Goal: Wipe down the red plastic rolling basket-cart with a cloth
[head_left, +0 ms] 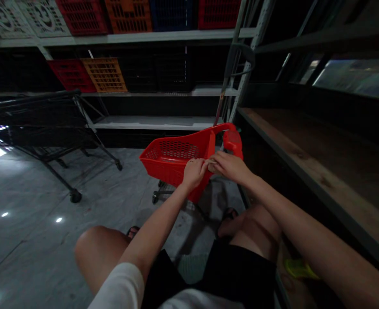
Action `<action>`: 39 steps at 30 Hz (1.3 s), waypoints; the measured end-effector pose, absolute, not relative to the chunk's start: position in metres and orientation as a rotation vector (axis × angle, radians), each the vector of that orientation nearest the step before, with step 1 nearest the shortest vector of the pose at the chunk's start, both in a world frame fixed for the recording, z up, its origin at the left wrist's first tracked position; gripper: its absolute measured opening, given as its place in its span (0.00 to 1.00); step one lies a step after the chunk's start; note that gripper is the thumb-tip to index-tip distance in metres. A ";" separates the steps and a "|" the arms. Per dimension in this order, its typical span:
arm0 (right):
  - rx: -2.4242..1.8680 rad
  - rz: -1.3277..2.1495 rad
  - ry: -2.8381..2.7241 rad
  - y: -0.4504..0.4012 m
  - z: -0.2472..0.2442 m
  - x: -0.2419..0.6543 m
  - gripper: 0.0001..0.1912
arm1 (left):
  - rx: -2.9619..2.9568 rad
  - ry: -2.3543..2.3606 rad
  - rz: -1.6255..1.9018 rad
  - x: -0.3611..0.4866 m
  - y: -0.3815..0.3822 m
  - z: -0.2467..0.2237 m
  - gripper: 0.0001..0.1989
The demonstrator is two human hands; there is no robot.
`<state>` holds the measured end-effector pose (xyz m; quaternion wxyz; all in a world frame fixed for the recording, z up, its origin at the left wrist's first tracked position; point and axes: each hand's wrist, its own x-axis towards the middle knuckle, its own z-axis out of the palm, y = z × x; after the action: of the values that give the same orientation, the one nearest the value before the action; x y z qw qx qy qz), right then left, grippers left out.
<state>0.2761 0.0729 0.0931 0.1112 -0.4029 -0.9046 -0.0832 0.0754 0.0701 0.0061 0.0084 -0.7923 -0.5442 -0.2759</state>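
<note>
1. Head view, hands: the left hand and the right hand meet at a small pale-brown thing. The left fingers are curled in, seemingly pinching its near end; the right fingers are bent around the other side, with little gap showing. It looks soft, perhaps a cloth, but is too small and dim to tell.

2. Where it is: between the two hands, in front of the red cart, near the cart's handle. Whether it touches the cart cannot be told.

3. The step in hand, as I judge it, is fine two-handed handling of this small thing, with both arms stretched forward over bent knees.

4. The next move, whatever its direction, would call for a steady pinch on both sides and small finger shifts; letting one side go would leave the other bearing it alone.

5. Around: a dark cart stands to the left, crates sit on the shelf behind, and a wooden ledge runs along the right.
</note>
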 end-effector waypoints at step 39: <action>-1.118 -0.214 -2.162 0.073 0.089 0.253 0.17 | -2.474 -1.712 -1.110 -0.008 0.021 0.074 0.32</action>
<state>0.2528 0.0731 0.0888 0.3423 -0.4300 -0.8314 -0.0822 -0.0080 0.0210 0.0737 -0.0328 -0.7711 -0.5335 -0.3459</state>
